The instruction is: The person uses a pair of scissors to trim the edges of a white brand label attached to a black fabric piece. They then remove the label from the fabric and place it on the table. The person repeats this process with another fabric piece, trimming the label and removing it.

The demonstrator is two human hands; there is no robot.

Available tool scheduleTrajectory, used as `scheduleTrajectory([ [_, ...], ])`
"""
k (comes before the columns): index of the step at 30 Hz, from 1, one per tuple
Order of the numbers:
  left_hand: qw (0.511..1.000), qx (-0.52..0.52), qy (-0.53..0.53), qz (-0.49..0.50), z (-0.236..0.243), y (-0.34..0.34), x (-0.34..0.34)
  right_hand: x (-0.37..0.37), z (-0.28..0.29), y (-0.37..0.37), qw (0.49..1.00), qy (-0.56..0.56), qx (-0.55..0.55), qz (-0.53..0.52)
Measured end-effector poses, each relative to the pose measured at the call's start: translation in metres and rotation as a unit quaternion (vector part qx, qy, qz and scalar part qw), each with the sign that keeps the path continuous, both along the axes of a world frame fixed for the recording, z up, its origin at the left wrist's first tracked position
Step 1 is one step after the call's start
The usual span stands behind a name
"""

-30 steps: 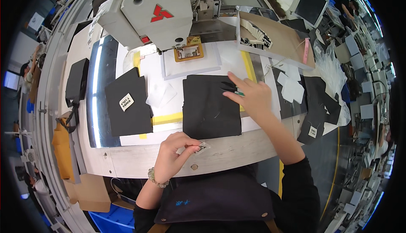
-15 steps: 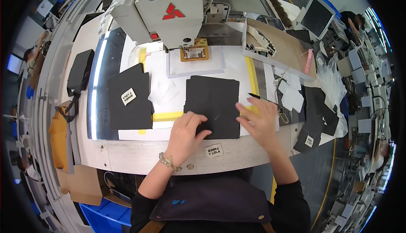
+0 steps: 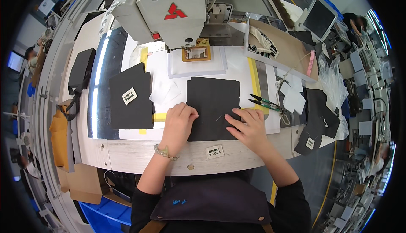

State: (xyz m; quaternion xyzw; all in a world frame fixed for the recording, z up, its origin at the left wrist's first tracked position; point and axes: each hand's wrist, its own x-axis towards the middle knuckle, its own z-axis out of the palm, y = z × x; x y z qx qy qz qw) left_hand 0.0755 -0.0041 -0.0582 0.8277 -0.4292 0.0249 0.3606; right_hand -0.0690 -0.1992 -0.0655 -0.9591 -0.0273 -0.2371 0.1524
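Observation:
My left hand (image 3: 177, 125) is closed on the left edge of a stack of black fabric squares (image 3: 212, 93). My right hand (image 3: 247, 129) rests on that stack's right side with its fingers apart. Green-handled thread snips (image 3: 266, 103) lie just right of the stack. A small white printed label (image 3: 215, 152) lies below it on the wooden table edge (image 3: 127, 152). Another black fabric pile (image 3: 130, 114) at the left carries a similar label (image 3: 129, 95). Between the piles lie thin white sheets (image 3: 165, 92).
A sewing machine head (image 3: 165, 24) stands over a gold clamp frame (image 3: 196, 54). A cardboard tray (image 3: 296, 55) with labels sits at right, near white cards (image 3: 292, 98), black scraps (image 3: 319, 110) and crumpled plastic (image 3: 332, 72). A black box (image 3: 82, 68) is at far left. Co-workers (image 3: 354, 24) work at surrounding stations.
My right hand let go of the snips and moved down onto the fabric. The label my left hand held now lies on the table edge. My left hand moved up to the fabric's edge.

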Motion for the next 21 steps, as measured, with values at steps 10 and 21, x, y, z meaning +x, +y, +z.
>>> scheduleTrajectory([
  [10, 0.988, -0.002, 0.13, -0.09, 0.011, 0.01, 0.0, 0.019, 0.016, 0.006, 0.995, 0.035, 0.091, 0.006],
  [21, 0.993, 0.063, 0.034, -0.094, 0.005, -0.002, -0.002, 0.038, 0.012, 0.006, 0.996, 0.023, 0.041, 0.07],
])
